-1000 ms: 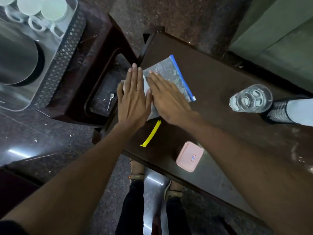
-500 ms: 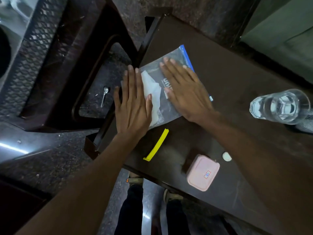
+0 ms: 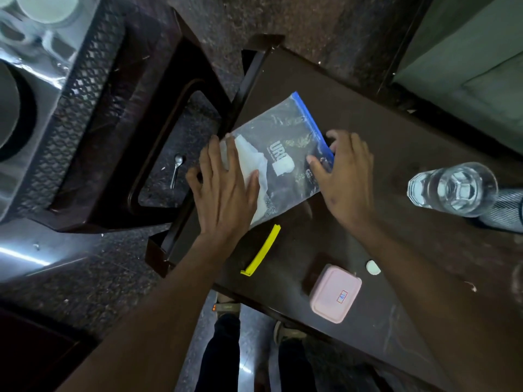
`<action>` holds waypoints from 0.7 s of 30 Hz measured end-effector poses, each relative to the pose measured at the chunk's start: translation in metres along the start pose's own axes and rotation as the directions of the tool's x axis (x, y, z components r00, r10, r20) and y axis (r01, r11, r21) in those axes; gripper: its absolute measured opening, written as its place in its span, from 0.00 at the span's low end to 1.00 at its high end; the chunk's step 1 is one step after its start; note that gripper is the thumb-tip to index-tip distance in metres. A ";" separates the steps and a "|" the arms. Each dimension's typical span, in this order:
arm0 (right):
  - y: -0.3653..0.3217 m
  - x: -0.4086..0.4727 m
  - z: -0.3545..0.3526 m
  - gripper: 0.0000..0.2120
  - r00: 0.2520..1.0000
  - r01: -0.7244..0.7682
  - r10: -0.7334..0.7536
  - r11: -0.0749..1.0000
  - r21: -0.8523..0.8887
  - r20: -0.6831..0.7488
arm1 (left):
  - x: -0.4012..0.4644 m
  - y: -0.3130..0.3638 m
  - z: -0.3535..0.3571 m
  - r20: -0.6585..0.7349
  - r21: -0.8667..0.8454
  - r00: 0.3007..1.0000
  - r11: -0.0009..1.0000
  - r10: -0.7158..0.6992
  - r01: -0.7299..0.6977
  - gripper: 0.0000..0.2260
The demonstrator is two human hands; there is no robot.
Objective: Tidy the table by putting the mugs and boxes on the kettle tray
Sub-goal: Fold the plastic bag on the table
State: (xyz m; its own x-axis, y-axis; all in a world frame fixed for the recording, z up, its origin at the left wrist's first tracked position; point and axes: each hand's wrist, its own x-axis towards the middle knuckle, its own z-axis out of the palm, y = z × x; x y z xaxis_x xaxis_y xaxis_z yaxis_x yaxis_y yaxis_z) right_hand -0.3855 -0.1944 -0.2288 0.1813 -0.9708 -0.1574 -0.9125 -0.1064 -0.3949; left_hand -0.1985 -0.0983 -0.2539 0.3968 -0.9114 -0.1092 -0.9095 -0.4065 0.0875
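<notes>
a clear zip bag (image 3: 283,154) with a blue seal strip lies flat on the dark table (image 3: 353,89), a white folded sheet visible inside it. the left hand (image 3: 226,190) presses palm-down on the bag's near left corner, fingers spread wide and flat. the right hand (image 3: 343,174) rests on the bag's right edge by the blue strip, fingers curled over that edge and thumb on top; whether it actually pinches the plastic cannot be told. a yellow strip (image 3: 261,251) lies on the table just below the bag, and a pink lidded box (image 3: 335,297) sits near the table's front edge. a glass of water (image 3: 452,188) stands at the right. the metal kettle tray (image 3: 85,89) sits well apart at the upper left, with white mugs (image 3: 48,8) on it.
</notes>
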 end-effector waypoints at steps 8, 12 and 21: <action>-0.013 0.038 -0.035 0.05 0.996 -0.077 0.071 0.992 0.103 0.062 | -0.002 0.018 -0.029 -0.002 -0.027 0.998 0.998 0.055 -0.055 0.20; -0.019 0.025 -0.060 0.12 0.976 0.216 -0.217 0.976 -0.023 -0.029 | 0.021 0.023 -0.055 -0.070 -0.251 0.995 0.964 0.074 -0.090 0.33; -0.018 -0.027 -0.032 0.14 0.934 0.358 -0.332 0.881 -0.309 0.134 | 0.055 0.022 -0.052 0.085 0.045 0.820 0.820 0.566 -0.571 0.30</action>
State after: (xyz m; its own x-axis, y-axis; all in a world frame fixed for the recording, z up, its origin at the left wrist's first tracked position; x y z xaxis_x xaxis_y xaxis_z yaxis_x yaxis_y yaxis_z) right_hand -0.3857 -0.1730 -0.1882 0.5215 -0.8421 -0.1374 -0.8525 -0.5075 -0.1249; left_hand -0.1897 -0.1608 -0.2063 -0.2004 -0.9718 -0.1243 -0.9776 0.1901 0.0900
